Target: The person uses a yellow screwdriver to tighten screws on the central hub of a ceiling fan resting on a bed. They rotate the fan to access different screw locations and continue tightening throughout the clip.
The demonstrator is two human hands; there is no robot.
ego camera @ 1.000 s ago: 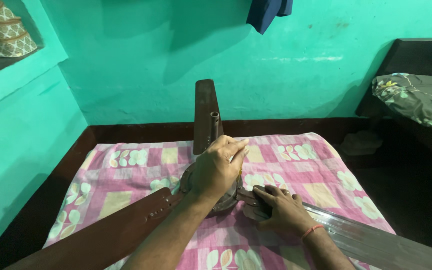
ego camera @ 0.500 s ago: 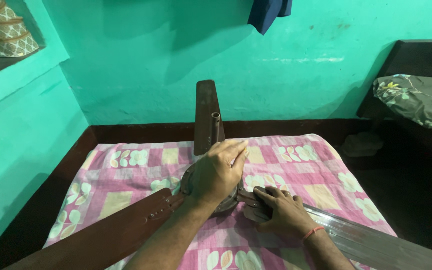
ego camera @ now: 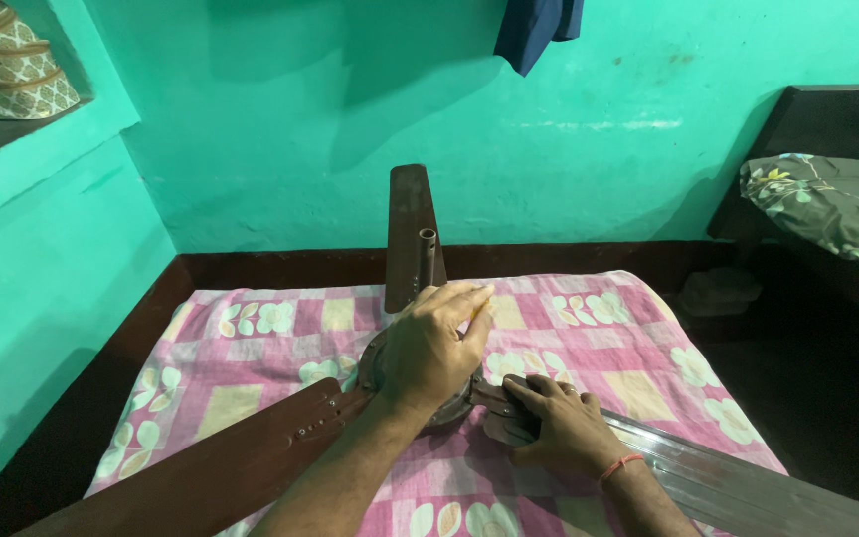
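We are working on a brown ceiling fan [ego camera: 420, 383] that lies on a pink checked sheet [ego camera: 251, 348] spread over the floor, in front of a green wall [ego camera: 300, 149].

At the left, one blade [ego camera: 221, 467] runs from the hub toward the lower left corner, its bracket screws showing near the hub. A second blade [ego camera: 408, 234] points away from us toward the wall, with the short downrod [ego camera: 428, 257] standing up just in front of it.

Our left hand [ego camera: 432, 348] lies spread, palm down, over the motor hub and presses on it; it clasps nothing, it just steadies the housing. Just to the right, our right hand [ego camera: 554, 423] is curled over the root of the third blade [ego camera: 728, 482], where its bracket meets the hub; the fingers [ego camera: 524, 390] cover the joint, so we cannot tell whether they pinch a screw or only the bracket.

We judge this to be the blade-joint step, the hub held still while the right hand works the fastening. Next calls for steady downward pressure and a fine fingertip grip at the bracket.

At far right a bed [ego camera: 827, 194] stands well apart.
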